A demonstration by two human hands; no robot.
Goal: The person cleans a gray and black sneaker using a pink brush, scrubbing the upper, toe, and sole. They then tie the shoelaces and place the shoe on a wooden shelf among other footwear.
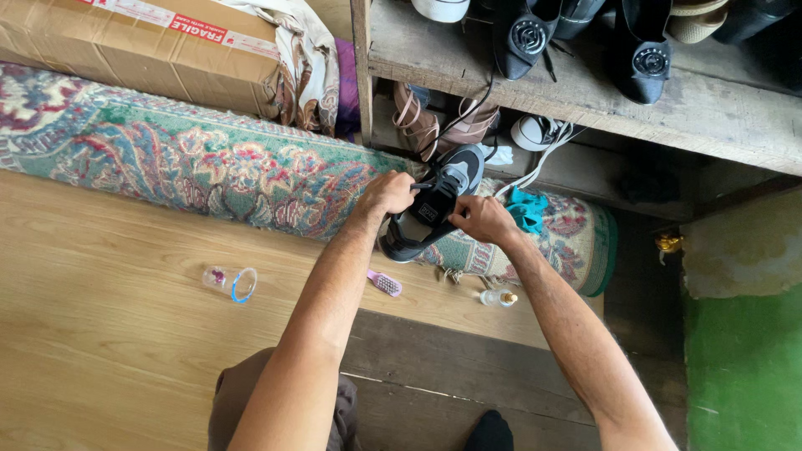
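Above rolled floral carpet (209, 163), left hand (388, 194) and right hand (483, 219), each grip pinched tight on black sneaker (430, 213).

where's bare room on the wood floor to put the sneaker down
Widest bare patch: the wooden floor left of the small clear cup, below the rolled rug. It gets crowded by the pink brush and little bottle, under both hands holding the sneaker.

Home storage corner — rough wooden shoe shelf (585, 92), rolled floral carpet (192, 163), cardboard box (125, 46), wood-pattern floor (109, 317).
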